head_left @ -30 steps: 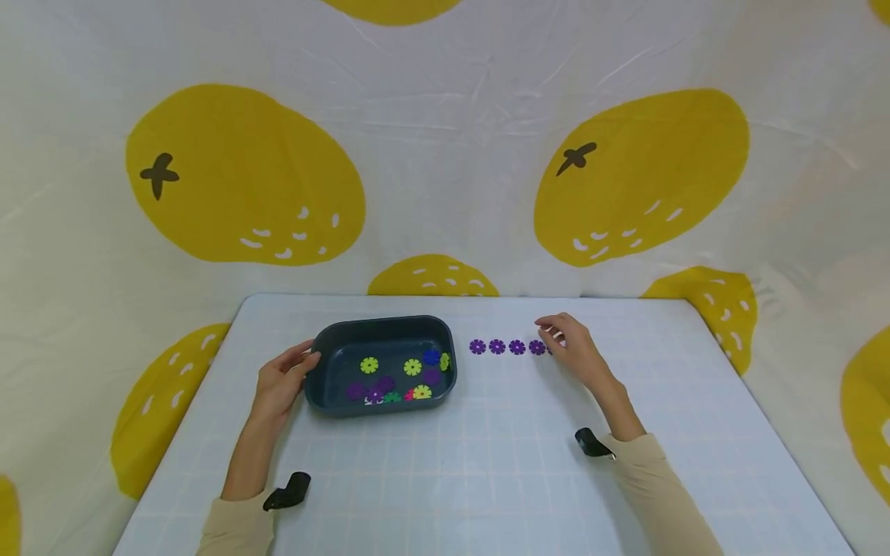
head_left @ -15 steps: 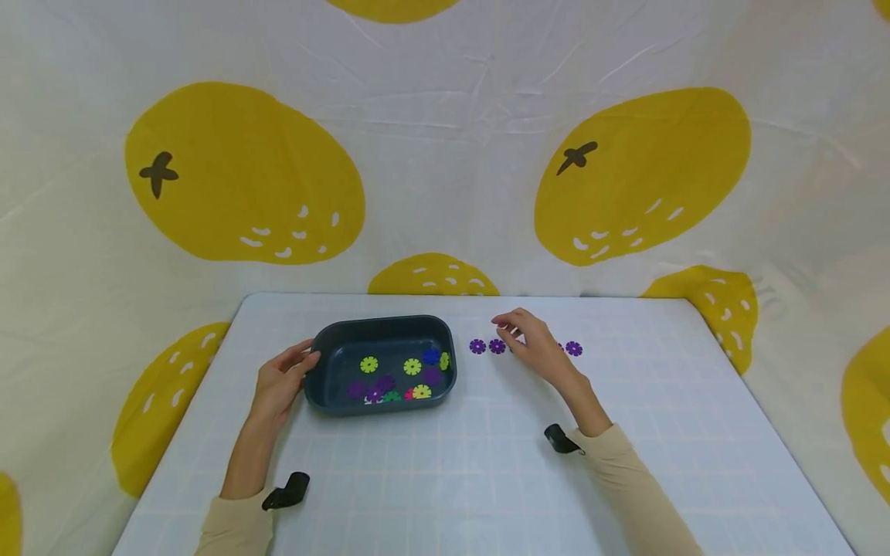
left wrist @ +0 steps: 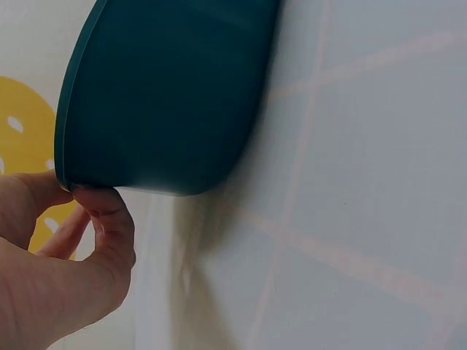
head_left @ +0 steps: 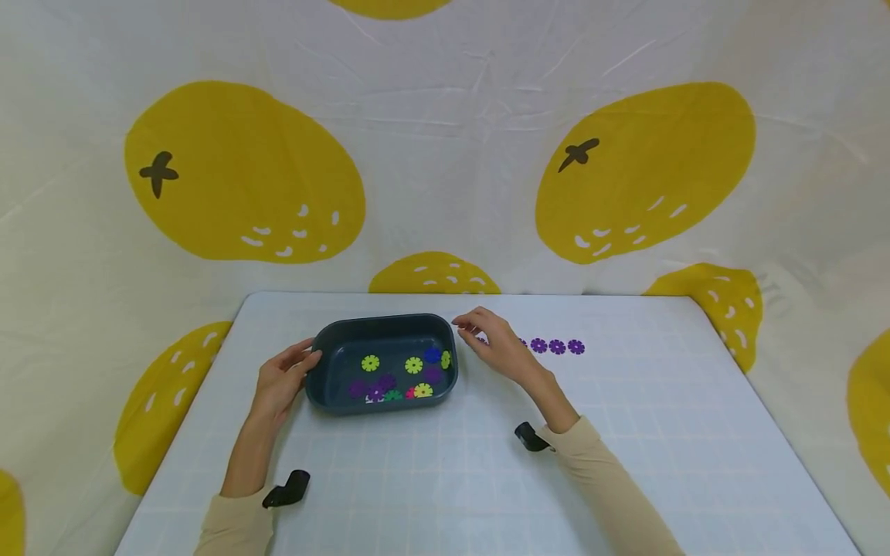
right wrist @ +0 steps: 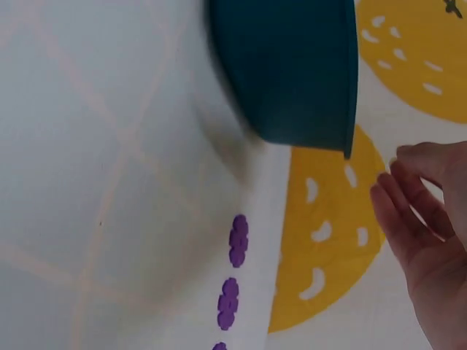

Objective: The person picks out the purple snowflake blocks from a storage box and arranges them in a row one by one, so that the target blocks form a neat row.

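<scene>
Looking partway done, I'd judge, with a purple row laid out.
The left hand [head_left: 281,378] pinches the dark tub [head_left: 348,347] by its left end; inside lie mixed discs [head_left: 371,363], some purple [head_left: 433,376], perhaps left to place. Just beside its right end, the right hand [head_left: 495,345] hangs loosely bent, seemingly holding nothing, partly hiding the row of purple discs [head_left: 557,347] on the table [head_left: 431,479].
</scene>
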Action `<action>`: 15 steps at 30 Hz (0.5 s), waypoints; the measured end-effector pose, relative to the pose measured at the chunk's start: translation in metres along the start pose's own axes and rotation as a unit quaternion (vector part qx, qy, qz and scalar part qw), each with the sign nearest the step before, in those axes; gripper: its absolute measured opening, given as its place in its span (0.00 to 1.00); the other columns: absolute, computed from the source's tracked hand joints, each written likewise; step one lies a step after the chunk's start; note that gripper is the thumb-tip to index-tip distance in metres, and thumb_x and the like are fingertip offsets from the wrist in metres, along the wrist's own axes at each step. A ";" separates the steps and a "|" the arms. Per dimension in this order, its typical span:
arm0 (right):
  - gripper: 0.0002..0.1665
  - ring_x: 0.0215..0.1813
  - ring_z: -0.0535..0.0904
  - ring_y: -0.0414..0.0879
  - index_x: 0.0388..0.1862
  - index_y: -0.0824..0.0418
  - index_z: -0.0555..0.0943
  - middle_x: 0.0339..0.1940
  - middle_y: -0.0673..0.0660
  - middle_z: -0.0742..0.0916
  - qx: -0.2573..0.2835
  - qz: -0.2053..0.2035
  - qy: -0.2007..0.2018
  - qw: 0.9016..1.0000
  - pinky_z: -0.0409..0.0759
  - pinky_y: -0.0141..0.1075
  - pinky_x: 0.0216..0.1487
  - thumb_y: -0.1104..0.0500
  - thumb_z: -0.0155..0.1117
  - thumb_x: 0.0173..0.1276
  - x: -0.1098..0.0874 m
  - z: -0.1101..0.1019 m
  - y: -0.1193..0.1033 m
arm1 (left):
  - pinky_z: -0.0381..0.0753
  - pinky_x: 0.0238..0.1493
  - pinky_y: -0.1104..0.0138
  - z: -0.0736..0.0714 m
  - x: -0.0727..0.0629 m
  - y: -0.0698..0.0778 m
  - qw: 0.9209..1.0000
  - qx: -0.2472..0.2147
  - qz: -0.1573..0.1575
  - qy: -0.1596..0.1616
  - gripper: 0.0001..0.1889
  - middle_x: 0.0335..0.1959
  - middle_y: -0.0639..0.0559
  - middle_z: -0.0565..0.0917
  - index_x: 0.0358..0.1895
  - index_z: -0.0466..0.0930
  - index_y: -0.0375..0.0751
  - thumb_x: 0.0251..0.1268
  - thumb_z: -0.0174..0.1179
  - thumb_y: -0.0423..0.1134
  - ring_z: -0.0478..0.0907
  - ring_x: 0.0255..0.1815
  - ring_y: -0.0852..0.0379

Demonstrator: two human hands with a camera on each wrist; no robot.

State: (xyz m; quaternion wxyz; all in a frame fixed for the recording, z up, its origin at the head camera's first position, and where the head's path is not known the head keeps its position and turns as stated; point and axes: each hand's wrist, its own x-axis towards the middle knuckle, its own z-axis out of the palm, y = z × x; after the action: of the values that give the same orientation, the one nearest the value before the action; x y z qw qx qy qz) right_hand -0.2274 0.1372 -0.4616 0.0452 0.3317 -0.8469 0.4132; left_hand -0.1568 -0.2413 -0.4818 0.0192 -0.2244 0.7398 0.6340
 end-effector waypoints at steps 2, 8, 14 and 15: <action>0.14 0.49 0.83 0.50 0.56 0.67 0.83 0.49 0.59 0.85 0.006 -0.008 -0.007 1.000 0.83 0.41 0.54 0.69 0.65 0.73 0.002 0.004 -0.004 | 0.77 0.43 0.74 0.000 0.000 0.000 1.000 -0.001 -0.001 0.001 0.32 0.52 0.56 0.78 0.74 0.73 0.44 0.70 0.68 0.49 0.74 0.46 0.64; 0.15 0.54 0.81 0.52 0.57 0.67 0.83 0.50 0.60 0.84 0.003 -0.024 -0.036 0.999 0.81 0.43 0.59 0.70 0.66 0.72 0.007 0.017 -0.008 | 0.76 0.43 0.74 0.001 -0.001 0.000 1.000 -0.002 -0.001 -0.002 0.31 0.52 0.55 0.77 0.73 0.73 0.44 0.70 0.68 0.49 0.74 0.46 0.63; 0.17 0.57 0.79 0.59 0.58 0.69 0.82 0.53 0.65 0.84 -0.015 -0.050 -0.090 0.995 0.78 0.48 0.62 0.69 0.68 0.71 0.010 0.026 -0.011 | 0.76 0.43 0.74 0.002 -0.001 0.002 1.000 0.001 -0.002 -0.003 0.31 0.54 0.53 0.78 0.74 0.73 0.44 0.71 0.67 0.49 0.74 0.47 0.64; 0.17 0.57 0.78 0.59 0.58 0.69 0.82 0.54 0.64 0.83 -0.021 -0.052 -0.100 0.993 0.78 0.48 0.62 0.69 0.68 0.71 0.011 0.027 -0.012 | 0.76 0.43 0.74 0.002 -0.001 0.002 1.000 0.003 -0.003 -0.003 0.31 0.56 0.52 0.77 0.74 0.73 0.45 0.71 0.67 0.49 0.74 0.47 0.63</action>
State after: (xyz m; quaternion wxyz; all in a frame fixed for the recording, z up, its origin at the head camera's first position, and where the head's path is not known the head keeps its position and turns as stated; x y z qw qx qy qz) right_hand -0.2233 0.1067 -0.4681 -0.0113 0.4136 -0.8375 0.3569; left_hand -0.1574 -0.2391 -0.4797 0.0240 -0.2250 0.7406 0.6327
